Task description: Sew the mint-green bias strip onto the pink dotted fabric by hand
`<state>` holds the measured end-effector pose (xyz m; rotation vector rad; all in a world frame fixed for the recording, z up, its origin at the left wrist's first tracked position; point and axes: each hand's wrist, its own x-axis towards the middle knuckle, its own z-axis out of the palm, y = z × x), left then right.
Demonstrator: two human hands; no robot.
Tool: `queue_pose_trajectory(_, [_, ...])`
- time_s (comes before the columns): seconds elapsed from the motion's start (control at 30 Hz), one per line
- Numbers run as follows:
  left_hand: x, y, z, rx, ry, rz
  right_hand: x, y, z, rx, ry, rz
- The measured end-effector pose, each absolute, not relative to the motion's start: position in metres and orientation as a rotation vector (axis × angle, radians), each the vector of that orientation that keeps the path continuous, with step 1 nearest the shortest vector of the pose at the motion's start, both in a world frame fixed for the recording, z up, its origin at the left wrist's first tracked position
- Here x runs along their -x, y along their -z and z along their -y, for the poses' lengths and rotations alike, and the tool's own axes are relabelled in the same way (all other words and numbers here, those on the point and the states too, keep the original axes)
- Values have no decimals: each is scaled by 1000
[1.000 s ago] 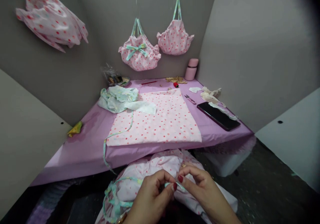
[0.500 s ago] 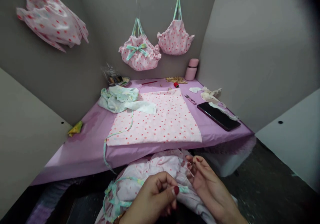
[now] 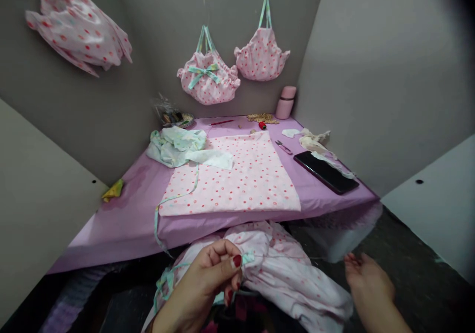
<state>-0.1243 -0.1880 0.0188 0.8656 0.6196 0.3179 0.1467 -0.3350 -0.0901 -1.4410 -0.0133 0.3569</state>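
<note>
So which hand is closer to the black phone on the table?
Right. The right hand is below the phone, out past the table's front edge. The left hand is farther left, pinching the mint ribbon on the pink spotted cloth.

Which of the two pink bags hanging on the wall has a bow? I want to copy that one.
The left, lower-hanging bag: a mint-green bow is tied across its front. The right bag hangs higher and shows none.
</note>
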Motion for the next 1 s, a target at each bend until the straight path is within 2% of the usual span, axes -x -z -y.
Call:
queue_pose_trajectory(0.17, [115, -13, 194, -898, -250, -615, -85, 67, 301, 1315, -705, 201])
queue_pose_trajectory(0.27, [114, -13, 197, -912, -211, -617, -44, 39, 286, 1156, -1261, 590])
queue_pose_trajectory(0.33, [115, -13, 198, -926, -190, -618, -29, 25, 283, 1096, -1400, 768])
queue_pose_trajectory(0.4, [116, -11, 198, -939, -188, -614, -27, 22, 283, 1131, -1335, 764])
queue_pose_trajectory(0.5, [118, -8, 198, -949, -203, -601, -42, 32, 286, 1373, -1049, 661])
queue_pose_trajectory(0.83, [120, -7, 196, -952, -191, -596, -147, 69, 320, 2152, -275, 543])
queue_pose_trajectory(0.93, [119, -5, 197, -957, -192, -595, -150, 66, 320, 2267, -193, 519])
queue_pose_trajectory(1.0, [118, -5, 198, -972, -184, -598, -131, 57, 314, 2192, -307, 601])
